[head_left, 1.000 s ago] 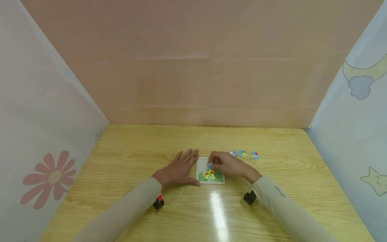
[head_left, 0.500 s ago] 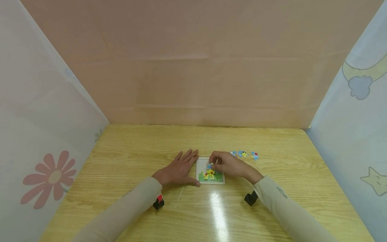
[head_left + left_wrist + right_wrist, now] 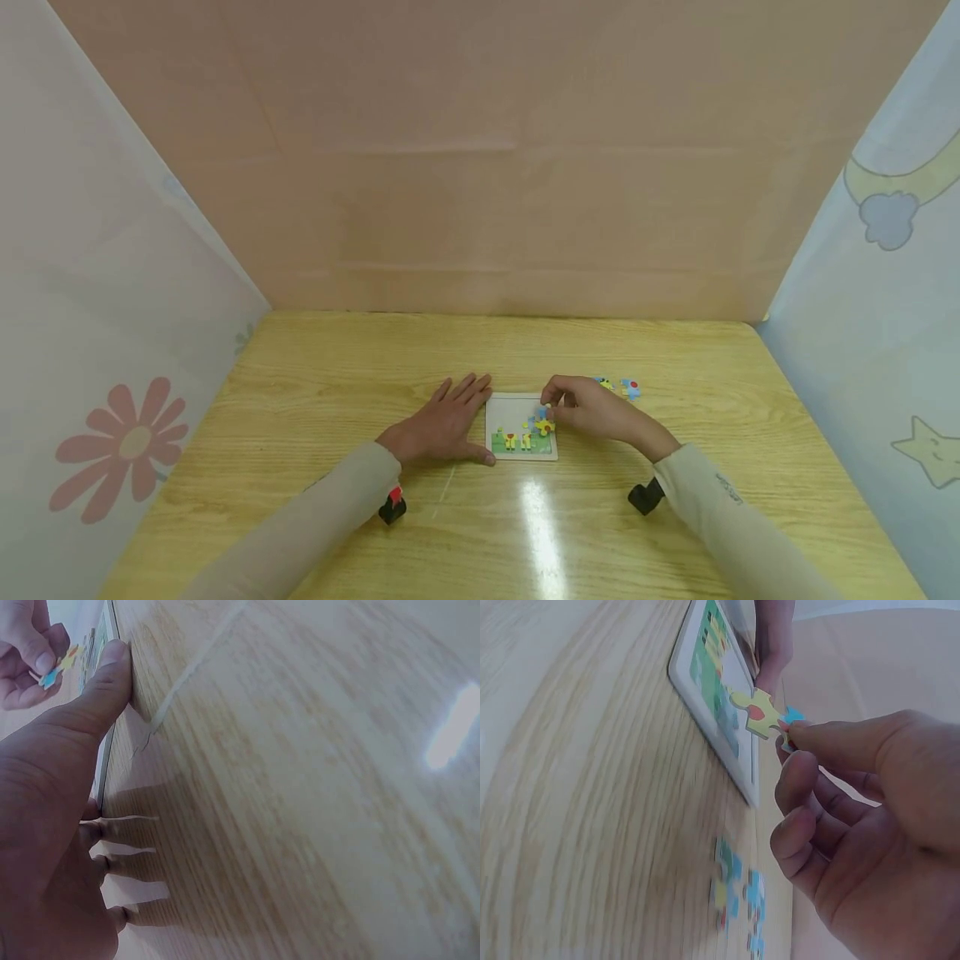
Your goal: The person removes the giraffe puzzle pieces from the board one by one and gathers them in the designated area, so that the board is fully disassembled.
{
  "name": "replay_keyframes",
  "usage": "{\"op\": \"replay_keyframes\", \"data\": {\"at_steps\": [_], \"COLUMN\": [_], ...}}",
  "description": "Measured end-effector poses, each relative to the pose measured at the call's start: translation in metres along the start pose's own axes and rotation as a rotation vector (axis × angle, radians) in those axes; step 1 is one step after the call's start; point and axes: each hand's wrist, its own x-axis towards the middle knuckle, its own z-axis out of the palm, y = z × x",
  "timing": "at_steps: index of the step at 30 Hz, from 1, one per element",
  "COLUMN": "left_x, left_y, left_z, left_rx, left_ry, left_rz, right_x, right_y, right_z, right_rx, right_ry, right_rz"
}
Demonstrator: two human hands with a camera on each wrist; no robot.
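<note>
My right hand (image 3: 588, 408) pinches a jigsaw piece (image 3: 759, 714), yellow with a red spot and a blue end, between thumb and fingers. The piece is held over the right side of a small white-rimmed puzzle tray (image 3: 720, 746). Green and yellow pieces (image 3: 512, 442) lie along the tray's near edge, and its upper left shows a pale bare base. My left hand (image 3: 442, 425) lies on the table along the tray's left side, fingers spread, thumb (image 3: 109, 675) at the near left corner.
Several loose blue and yellow puzzle pieces (image 3: 630, 388) lie on the wooden table (image 3: 360, 358) right of the tray, partly hidden behind the right hand in the head view. A tan panel (image 3: 480, 208) rises at the table's back, with patterned cloth walls (image 3: 885, 333) either side.
My right hand has moved right with the jigsaw piece, from the tray's middle to its right side, uncovering more of the near row and hiding some loose pieces. The left hand stays put.
</note>
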Motion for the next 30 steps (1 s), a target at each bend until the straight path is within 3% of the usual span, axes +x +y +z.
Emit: {"op": "replay_keyframes", "data": {"at_steps": [19, 30], "left_x": [-0.004, -0.002], "left_y": [0.002, 0.002], "left_z": [-0.003, -0.002], "left_rx": [-0.026, -0.018], "left_ry": [-0.004, -0.002], "left_rz": [0.018, 0.014], "right_x": [-0.037, -0.054], "right_y": [0.027, 0.041], "right_z": [-0.038, -0.05], "right_rx": [-0.039, -0.057], "right_ry": [0.082, 0.096], "right_rz": [0.04, 0.055]}}
